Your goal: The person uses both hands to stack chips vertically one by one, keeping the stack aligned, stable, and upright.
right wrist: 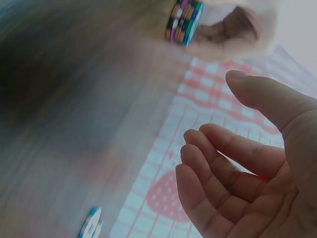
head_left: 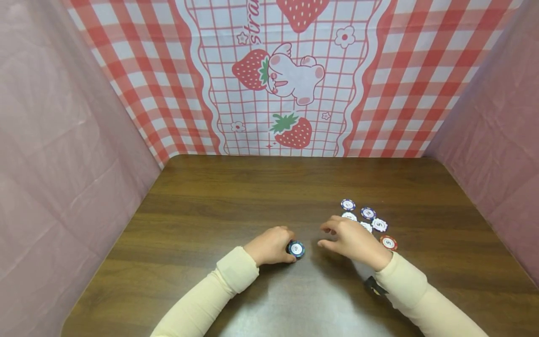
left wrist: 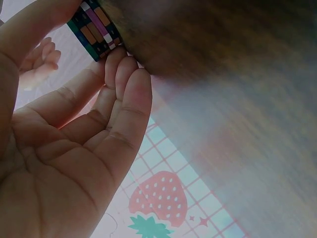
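Observation:
My left hand (head_left: pixel 270 245) grips a short stack of poker chips (head_left: pixel 296 249) on the wooden table, its thumb on the near side and fingers on the far side. The top chip is dark blue-green with a white centre. In the left wrist view, the layered edges of the stack (left wrist: pixel 97 30) show stripes of purple, tan and green. To the right of the stack, my right hand (head_left: pixel 355 239) hovers with fingers loosely bent and thumb apart, holding nothing. The right wrist view shows a gap between this hand (right wrist: pixel 247 178) and the stack (right wrist: pixel 184 22).
Several loose chips lie beyond and right of my right hand: a blue-edged chip (head_left: pixel 348 204), another blue-edged chip (head_left: pixel 368 213), a white chip (head_left: pixel 380 225) and a red chip (head_left: pixel 388 242) among them. A strawberry-print cloth (head_left: pixel 294 84) hangs at the table's (head_left: pixel 236 182) back edge.

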